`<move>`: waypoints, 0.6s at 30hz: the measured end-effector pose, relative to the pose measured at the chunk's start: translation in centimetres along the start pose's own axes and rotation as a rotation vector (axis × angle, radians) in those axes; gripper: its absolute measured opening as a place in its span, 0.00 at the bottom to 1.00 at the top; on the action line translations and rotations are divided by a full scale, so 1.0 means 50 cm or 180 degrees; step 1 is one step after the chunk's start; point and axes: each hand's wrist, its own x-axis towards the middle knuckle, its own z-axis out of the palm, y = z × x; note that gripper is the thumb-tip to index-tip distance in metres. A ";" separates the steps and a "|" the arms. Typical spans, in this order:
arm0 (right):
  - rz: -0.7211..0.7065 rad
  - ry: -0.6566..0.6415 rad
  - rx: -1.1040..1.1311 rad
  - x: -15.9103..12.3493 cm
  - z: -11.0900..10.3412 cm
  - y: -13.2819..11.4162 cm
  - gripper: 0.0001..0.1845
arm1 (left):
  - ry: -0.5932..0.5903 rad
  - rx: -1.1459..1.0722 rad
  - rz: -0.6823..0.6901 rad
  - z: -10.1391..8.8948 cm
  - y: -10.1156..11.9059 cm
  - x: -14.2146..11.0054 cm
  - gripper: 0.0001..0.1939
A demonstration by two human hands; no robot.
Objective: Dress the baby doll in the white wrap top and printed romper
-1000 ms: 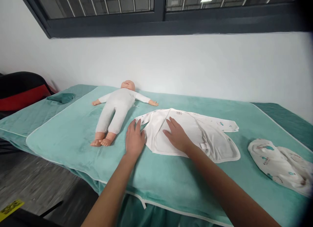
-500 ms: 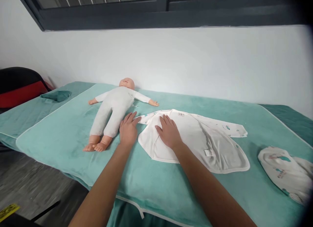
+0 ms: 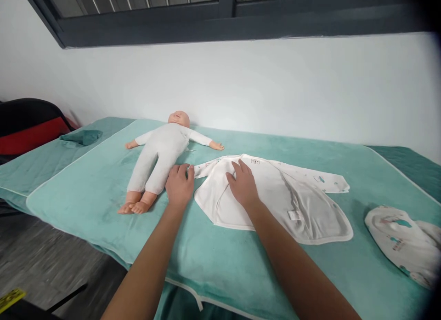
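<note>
A white long-sleeved baby shirt (image 3: 272,191) with small prints lies spread open on the green bed cover. My right hand (image 3: 244,185) is over its left front panel, fingers spread and gripping nothing. At the cuff of the shirt's left sleeve (image 3: 206,167) is my left hand (image 3: 180,185), its fingers slightly bent and the thumb beside the cuff. Whether those fingertips touch the cloth is hard to see. Just left of that hand, a baby doll (image 3: 161,147) with a white cloth body lies on its back, arms out, head toward the wall.
A bundled white printed cloth (image 3: 401,239) rests on the green cover (image 3: 86,186) at the right. A black and red chair (image 3: 32,129) stands at the far left. The white wall (image 3: 275,85) and dark window frame (image 3: 148,30) border the bed's back.
Both hands have shifted left along the shirt over the second. Since half a second ago, my left hand has drawn slightly back off the sleeve, and my right hand has moved slightly right.
</note>
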 end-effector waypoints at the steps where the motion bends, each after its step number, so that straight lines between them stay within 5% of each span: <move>1: -0.0099 0.0072 0.0140 -0.002 -0.005 -0.003 0.25 | -0.0052 0.0127 0.0033 0.003 0.000 0.000 0.18; 6: -0.1165 -0.0285 0.0400 -0.042 -0.023 -0.054 0.12 | -0.0381 0.0479 0.0136 0.009 -0.003 0.000 0.16; 9: -0.1655 -0.0744 -0.0180 -0.086 -0.014 -0.101 0.16 | -0.0487 0.0485 0.0061 0.007 -0.004 -0.001 0.18; 12: -0.1662 -0.0873 -0.0822 -0.123 0.006 -0.140 0.21 | -0.0434 0.0366 -0.0003 0.008 -0.004 -0.002 0.18; 18: -0.1360 -0.0906 -0.1193 -0.136 0.019 -0.149 0.08 | -0.0279 0.0330 0.0115 0.017 -0.008 0.000 0.24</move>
